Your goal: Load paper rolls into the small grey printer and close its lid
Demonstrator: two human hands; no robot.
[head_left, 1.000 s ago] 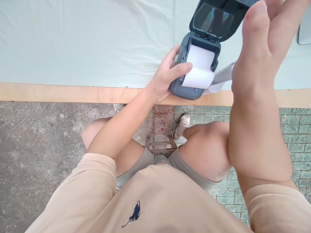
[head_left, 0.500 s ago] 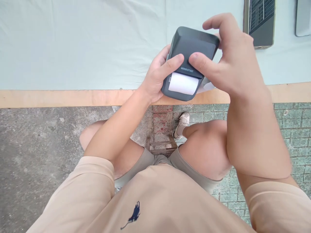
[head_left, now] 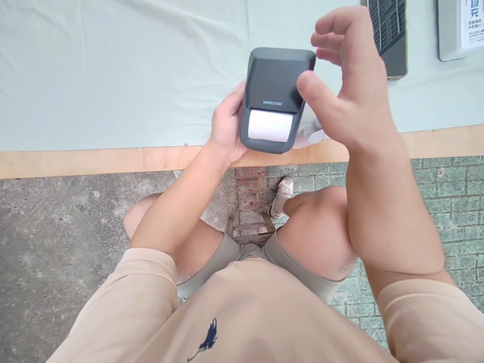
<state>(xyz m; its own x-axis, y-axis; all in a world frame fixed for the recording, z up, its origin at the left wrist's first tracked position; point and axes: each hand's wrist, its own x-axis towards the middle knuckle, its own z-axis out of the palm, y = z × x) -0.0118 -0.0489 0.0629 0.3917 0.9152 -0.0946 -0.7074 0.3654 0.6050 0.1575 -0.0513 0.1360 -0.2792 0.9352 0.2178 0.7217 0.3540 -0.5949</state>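
Observation:
A dark grey label printer (head_left: pixel 278 75) marked NIIMBOT is held up over the table's front edge. A white label (head_left: pixel 269 126) shows in the slot at its near end. My left hand (head_left: pixel 228 123) grips the printer from its left side, the fingers partly hidden behind it. At the printer's right, my right hand (head_left: pixel 351 85) has its fingers apart, the thumb close to the casing; whether it touches I cannot tell. White label paper (head_left: pixel 317 136) lies below the right hand, partly hidden by the printer and the hand.
A light cloth (head_left: pixel 113 75) covers the table, with a bare wooden edge (head_left: pixel 94 160) in front. A dark device with a black, striped surface (head_left: pixel 393 55) lies at the back right. Farther right is a grey box with a printed white label (head_left: pixel 449 35). My knees are below the edge.
The printer has shifted left and turned more upright in view. My left thumb has left its top, and my right hand has opened away from the casing.

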